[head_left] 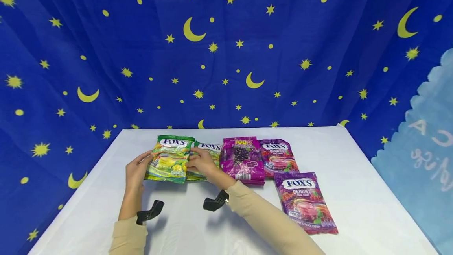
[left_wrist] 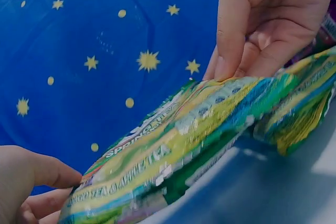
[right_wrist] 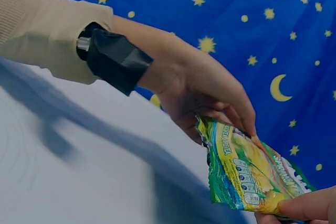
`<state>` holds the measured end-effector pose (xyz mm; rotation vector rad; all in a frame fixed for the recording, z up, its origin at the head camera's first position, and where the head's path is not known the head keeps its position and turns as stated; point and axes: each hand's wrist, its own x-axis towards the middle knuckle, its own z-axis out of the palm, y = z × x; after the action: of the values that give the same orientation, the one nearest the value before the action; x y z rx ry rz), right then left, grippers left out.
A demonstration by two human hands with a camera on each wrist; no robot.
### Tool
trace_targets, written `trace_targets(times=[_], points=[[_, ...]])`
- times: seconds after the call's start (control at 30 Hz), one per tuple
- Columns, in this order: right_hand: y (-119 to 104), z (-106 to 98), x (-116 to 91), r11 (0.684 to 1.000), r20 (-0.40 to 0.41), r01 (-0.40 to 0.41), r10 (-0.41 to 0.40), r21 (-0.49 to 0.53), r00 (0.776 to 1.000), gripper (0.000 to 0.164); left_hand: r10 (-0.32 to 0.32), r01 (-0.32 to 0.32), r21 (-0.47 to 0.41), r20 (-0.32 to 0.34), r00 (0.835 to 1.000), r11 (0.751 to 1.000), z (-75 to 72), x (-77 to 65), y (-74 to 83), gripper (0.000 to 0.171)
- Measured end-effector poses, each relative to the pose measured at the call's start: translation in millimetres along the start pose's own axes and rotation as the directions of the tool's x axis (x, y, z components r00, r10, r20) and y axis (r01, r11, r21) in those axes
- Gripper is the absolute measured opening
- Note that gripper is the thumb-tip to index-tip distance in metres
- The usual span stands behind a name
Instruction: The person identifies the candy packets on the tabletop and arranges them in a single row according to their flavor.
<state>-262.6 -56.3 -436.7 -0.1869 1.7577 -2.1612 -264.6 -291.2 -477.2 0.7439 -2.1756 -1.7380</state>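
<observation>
Both hands hold a green and yellow bag of Fox's Spring Tea candy (head_left: 169,160) by its opposite sides, tilted up off the white table at the left. My left hand (head_left: 135,170) pinches its left edge, thumb in front and fingers partly hidden behind. My right hand (head_left: 202,162) pinches the right edge. In the left wrist view, the bag (left_wrist: 157,156) slants between both hands. A second Spring Tea bag (head_left: 213,153) lies just behind and to the right, partly covered by the held bag and the right hand.
Right of these lie a magenta candy bag (head_left: 242,156) with a grape picture and a purple Fox's Berries bag (head_left: 279,156). Another Berries bag (head_left: 305,204) lies nearer the front right. A blue curtain (head_left: 226,50) with stars and moons hangs behind the white table (head_left: 184,223).
</observation>
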Motion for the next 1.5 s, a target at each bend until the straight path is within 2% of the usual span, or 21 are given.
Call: trace_targets(times=[0.03,0.13,0.27,0.37,0.43,0.53,0.63,0.73,0.8,1.0,1.23,1.37,1.5], points=[[3,2,1,1.000,-0.001,-0.001,0.001,-0.005,1.000,0.066,-0.008,0.008,-0.008,-0.016,1.000,1.000,0.4,6.2,-6.5,0.039],[8,7,3,0.999,0.030,-0.017,0.018,-0.040,0.999,0.070,-0.002,0.001,-0.015,-0.022,1.000,1.000,-1.7,8.8,-10.2,0.038],[11,12,5,0.996,0.078,-0.047,0.053,-0.074,0.996,0.080,-0.042,0.039,-0.066,-0.038,0.998,0.997,-4.6,-12.0,8.0,0.041],[13,16,6,0.995,0.075,-0.050,0.056,-0.082,0.996,0.081,-0.039,0.033,-0.098,-0.056,0.998,0.995,-5.2,-26.6,21.6,0.040],[15,18,6,0.994,0.070,-0.043,0.050,-0.099,0.996,0.080,-0.032,0.023,-0.132,-0.067,0.997,0.991,-5.6,-28.6,23.4,0.037],[17,21,6,0.991,0.078,-0.029,0.040,-0.134,0.996,0.079,-0.026,0.012,-0.153,-0.089,0.996,0.988,-5.0,-23.5,19.7,0.035],[21,23,6,0.984,0.092,-0.017,0.034,-0.180,0.995,0.080,-0.024,0.007,-0.172,-0.102,0.995,0.985,-4.4,-11.3,9.4,0.035],[23,25,7,0.978,0.096,-0.002,0.023,-0.210,0.995,0.080,-0.016,-0.001,-0.155,-0.110,0.994,0.988,-3.3,0.6,0.4,0.037],[24,26,8,0.975,0.097,0.000,0.022,-0.220,0.995,0.080,-0.029,0.011,-0.156,-0.113,0.993,0.988,-2.3,1.9,0.3,0.039],[26,30,7,0.963,0.110,0.028,0.001,-0.268,0.994,0.077,-0.015,0.007,-0.109,-0.074,0.997,0.994,-3.1,-14.7,14.6,0.041],[22,30,2,0.966,0.109,0.035,-0.007,-0.256,0.994,0.068,-0.055,0.054,-0.034,-0.049,0.997,0.998,-3.8,-13.4,12.2,0.042],[20,27,0,0.968,0.104,0.026,0.000,-0.248,0.995,0.064,0.010,-0.003,0.099,-0.073,0.997,0.995,-4.1,-12.2,12.7,0.039],[14,22,-3,0.962,0.095,0.038,-0.012,-0.271,0.995,0.059,0.100,-0.070,0.260,-0.101,0.990,0.963,-2.4,-12.4,14.2,0.036]])
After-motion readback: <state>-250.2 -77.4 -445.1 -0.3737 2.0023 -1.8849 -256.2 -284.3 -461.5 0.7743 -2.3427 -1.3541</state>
